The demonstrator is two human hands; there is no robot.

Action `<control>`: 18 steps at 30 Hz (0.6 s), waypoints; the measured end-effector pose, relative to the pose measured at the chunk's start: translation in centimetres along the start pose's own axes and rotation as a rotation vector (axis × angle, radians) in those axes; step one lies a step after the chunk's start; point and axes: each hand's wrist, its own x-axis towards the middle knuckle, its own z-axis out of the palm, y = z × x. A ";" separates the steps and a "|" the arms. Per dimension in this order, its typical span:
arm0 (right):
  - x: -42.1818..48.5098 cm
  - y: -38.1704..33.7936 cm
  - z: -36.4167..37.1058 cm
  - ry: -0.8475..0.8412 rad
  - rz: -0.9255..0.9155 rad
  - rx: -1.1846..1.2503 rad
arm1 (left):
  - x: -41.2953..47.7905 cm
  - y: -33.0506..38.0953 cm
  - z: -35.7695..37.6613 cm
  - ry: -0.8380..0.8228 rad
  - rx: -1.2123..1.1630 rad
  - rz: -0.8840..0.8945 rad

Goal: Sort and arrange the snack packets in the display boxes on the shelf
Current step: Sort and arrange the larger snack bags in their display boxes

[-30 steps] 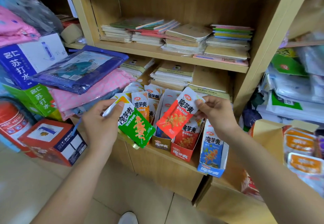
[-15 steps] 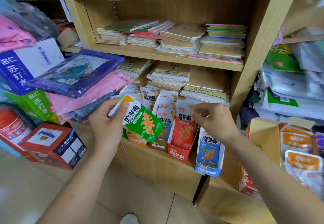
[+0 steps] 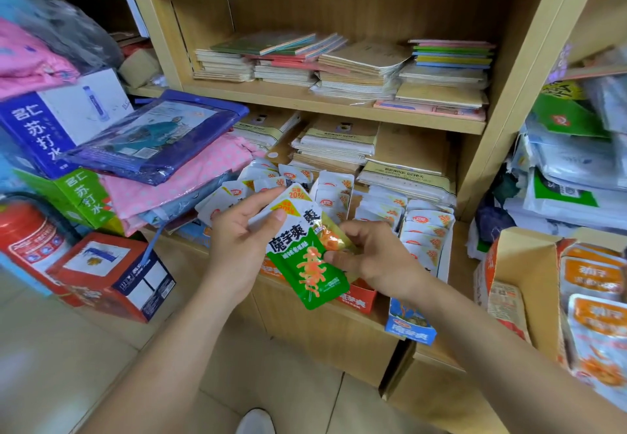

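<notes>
My left hand [image 3: 237,250] grips a small stack of snack packets by their white tops, a green packet [image 3: 307,260] in front. My right hand [image 3: 376,257] pinches the right edge of that stack, where an orange packet [image 3: 330,238] shows behind the green one. Behind the hands, display boxes line the low shelf ledge: an orange box [image 3: 271,269], a red box [image 3: 358,296] and a blue box [image 3: 410,326], each filled with upright packets [image 3: 424,226].
Stacked notebooks [image 3: 339,63] fill the wooden shelves above. Left stand a pink bundle [image 3: 176,179], soda water cartons [image 3: 64,121] and a red box [image 3: 112,274] on the floor. An open carton of orange packets [image 3: 590,284] is at the right.
My right hand left the red packet standing in the red box and moved left to the stack in my left hand. The view shifted downward.
</notes>
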 end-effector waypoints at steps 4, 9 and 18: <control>0.2 0.6 0.1 0.044 0.029 0.017 | 0.0 -0.7 0.3 0.058 0.017 0.013; 0.6 0.7 0.4 0.177 0.043 0.067 | 0.6 -1.0 0.4 0.152 0.024 -0.007; 2.4 2.0 -1.5 0.593 0.004 -0.215 | 4.9 -3.9 -1.2 0.355 0.718 0.147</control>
